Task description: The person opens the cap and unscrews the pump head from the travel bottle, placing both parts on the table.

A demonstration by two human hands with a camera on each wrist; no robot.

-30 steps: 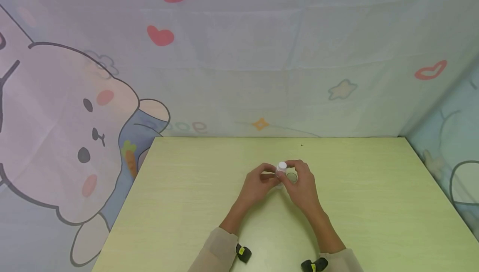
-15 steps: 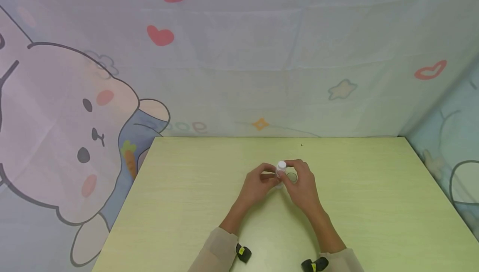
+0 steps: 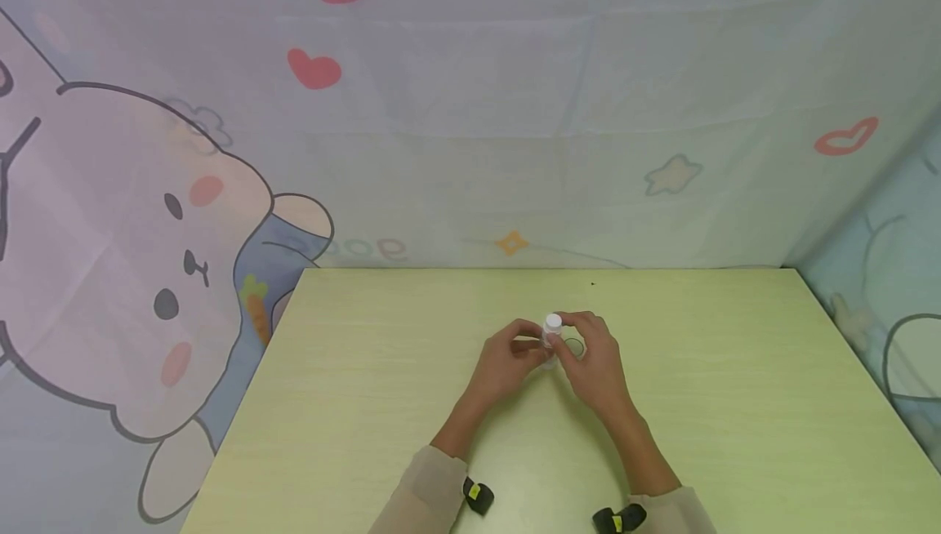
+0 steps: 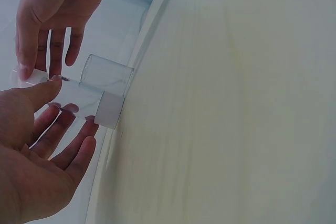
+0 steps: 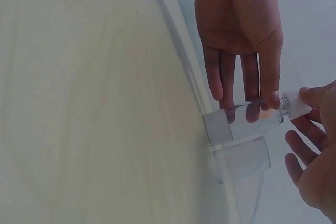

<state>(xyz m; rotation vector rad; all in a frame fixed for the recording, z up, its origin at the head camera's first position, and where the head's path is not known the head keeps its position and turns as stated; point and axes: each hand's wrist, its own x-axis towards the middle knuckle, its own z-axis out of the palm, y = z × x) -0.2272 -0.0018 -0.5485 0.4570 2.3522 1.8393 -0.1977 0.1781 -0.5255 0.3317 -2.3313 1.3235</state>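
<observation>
A slim clear bottle [image 5: 257, 120] with a white base and a white top [image 3: 554, 321] stands upright on the table. My left hand [image 3: 504, 364] holds its clear body between thumb and fingers; in the left wrist view this hand [image 4: 44, 156] reaches in from the lower left. The right hand [image 3: 595, 367] pinches the white top with thumb and fingers, as the right wrist view shows of that hand [image 5: 320, 171]. Close beside the bottle, on the right-hand side, stands a clear cylindrical cover [image 4: 107, 74]. Whether the white top is loose cannot be seen.
The pale yellow-green table [image 3: 367, 371] extends on both sides of the hands. Behind it hangs a printed cloth [image 3: 470, 93] with hearts and a rabbit figure. A tiny dark speck [image 3: 593, 284] lies near the table's far edge.
The white top and the right hand's fingers stand very slightly higher than a second ago. The left hand keeps its hold on the bottle, and the clear cover stays in place.
</observation>
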